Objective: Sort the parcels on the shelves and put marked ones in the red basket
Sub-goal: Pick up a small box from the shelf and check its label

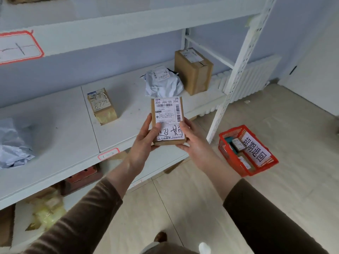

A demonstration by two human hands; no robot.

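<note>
A small brown parcel [167, 114] with a white shipping label and black handwritten marks on its lower part is held up in front of the middle shelf [55, 143]. My left hand [145, 140] grips its left side with the thumb on the label. My right hand [192, 142] grips its right side and bottom corner. The red basket [227, 153] stands on the floor to the right, with a white sign and a few small parcels inside.
On the shelf lie a small taped box marked in pen [101, 106], a crumpled grey mailer bag [163, 83], a taller brown carton [192, 70] and another grey bag [12, 145] at the left. A white shelf post [233, 74] stands between shelf and basket. Lower shelves hold more parcels.
</note>
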